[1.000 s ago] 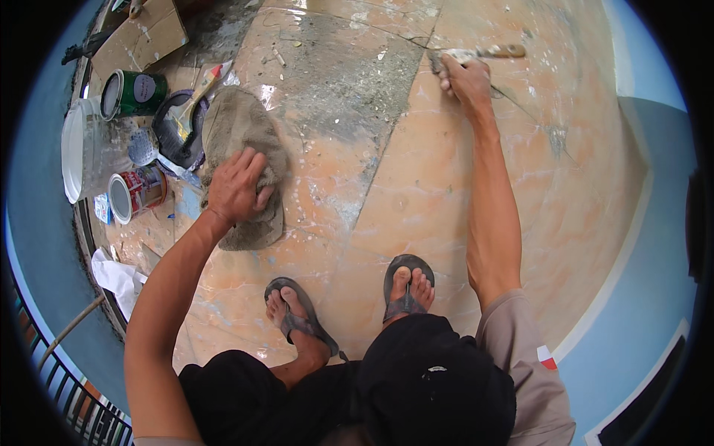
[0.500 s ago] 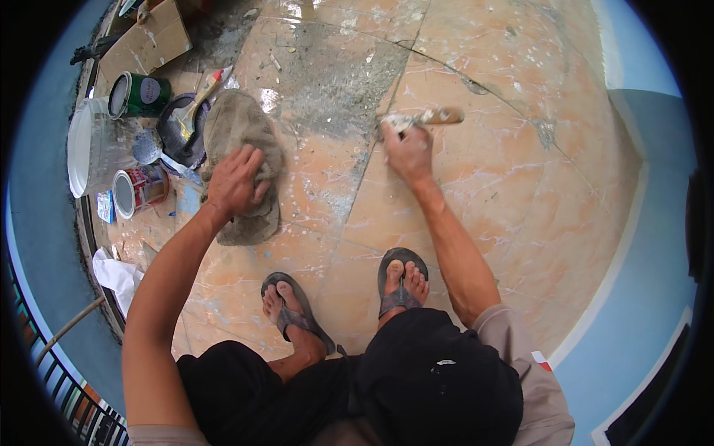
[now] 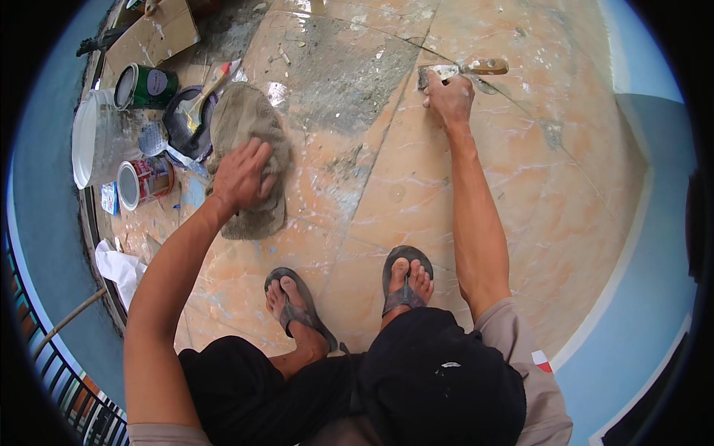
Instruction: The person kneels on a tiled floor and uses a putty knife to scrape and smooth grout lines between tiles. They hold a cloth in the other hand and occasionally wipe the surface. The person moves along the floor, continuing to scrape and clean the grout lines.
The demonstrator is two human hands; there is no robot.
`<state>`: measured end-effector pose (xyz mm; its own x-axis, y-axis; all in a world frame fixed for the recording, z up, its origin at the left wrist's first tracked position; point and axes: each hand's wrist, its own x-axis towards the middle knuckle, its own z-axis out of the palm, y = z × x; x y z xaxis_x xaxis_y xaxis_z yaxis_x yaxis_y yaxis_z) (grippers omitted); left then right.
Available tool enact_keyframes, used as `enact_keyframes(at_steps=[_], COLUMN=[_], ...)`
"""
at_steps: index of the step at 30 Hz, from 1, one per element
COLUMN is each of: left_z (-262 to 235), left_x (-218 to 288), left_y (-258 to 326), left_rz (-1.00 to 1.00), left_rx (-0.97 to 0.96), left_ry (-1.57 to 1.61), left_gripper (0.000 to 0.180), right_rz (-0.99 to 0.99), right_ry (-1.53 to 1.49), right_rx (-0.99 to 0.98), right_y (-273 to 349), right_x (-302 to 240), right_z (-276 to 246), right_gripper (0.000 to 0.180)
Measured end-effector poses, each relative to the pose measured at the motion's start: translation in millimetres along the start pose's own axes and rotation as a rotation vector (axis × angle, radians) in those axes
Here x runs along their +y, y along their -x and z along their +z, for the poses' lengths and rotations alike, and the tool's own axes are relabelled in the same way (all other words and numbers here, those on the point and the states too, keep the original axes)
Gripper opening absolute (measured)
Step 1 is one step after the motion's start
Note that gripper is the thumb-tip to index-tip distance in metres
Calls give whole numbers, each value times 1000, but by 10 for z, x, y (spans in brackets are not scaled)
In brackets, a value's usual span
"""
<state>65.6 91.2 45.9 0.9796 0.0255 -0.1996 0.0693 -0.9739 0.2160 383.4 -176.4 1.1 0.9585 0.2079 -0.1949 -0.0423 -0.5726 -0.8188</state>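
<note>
My left hand (image 3: 244, 175) presses down on a grey-brown cloth rag (image 3: 249, 111), its fingers curled into the fabric. The rag lies bunched on the tiled floor to the left of my feet. Stretched far forward, my right hand (image 3: 451, 102) is closed around a putty knife (image 3: 485, 67). Its wooden handle points right, and its metal part, smeared white, is at the left, down by the tiles. My fingers hide some of it. Paint specks and grey, rough residue mark the tiles (image 3: 401, 193) around the cracked joints.
Left of the rag stand a dark tray (image 3: 178, 123) with a paintbrush, a green can (image 3: 145, 87), a red-and-white can (image 3: 144, 183), a clear plastic tub (image 3: 93, 141) and a speckled scoop-like tool (image 3: 153, 139). Cardboard (image 3: 152, 37) leans behind. Blue walls (image 3: 654, 141) bound both sides.
My right hand has moved forward and to the right with the putty knife. My left hand stays on the rag, and the view has shifted slightly.
</note>
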Motion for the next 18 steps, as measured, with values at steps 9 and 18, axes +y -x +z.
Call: enact_keyframes(at_steps=[9, 18], left_z=[-2, 9], left_x=[-20, -14], left_y=[22, 21], left_rz=[-18, 5], left_rx=[-20, 35], left_ry=[32, 6], left_gripper=[45, 46], right_rz=[-204, -274], right_ry=[111, 37], right_rx=[-170, -162], right_y=[587, 1056], right_x=[225, 289], right_z=[23, -73], right_gripper=[30, 29])
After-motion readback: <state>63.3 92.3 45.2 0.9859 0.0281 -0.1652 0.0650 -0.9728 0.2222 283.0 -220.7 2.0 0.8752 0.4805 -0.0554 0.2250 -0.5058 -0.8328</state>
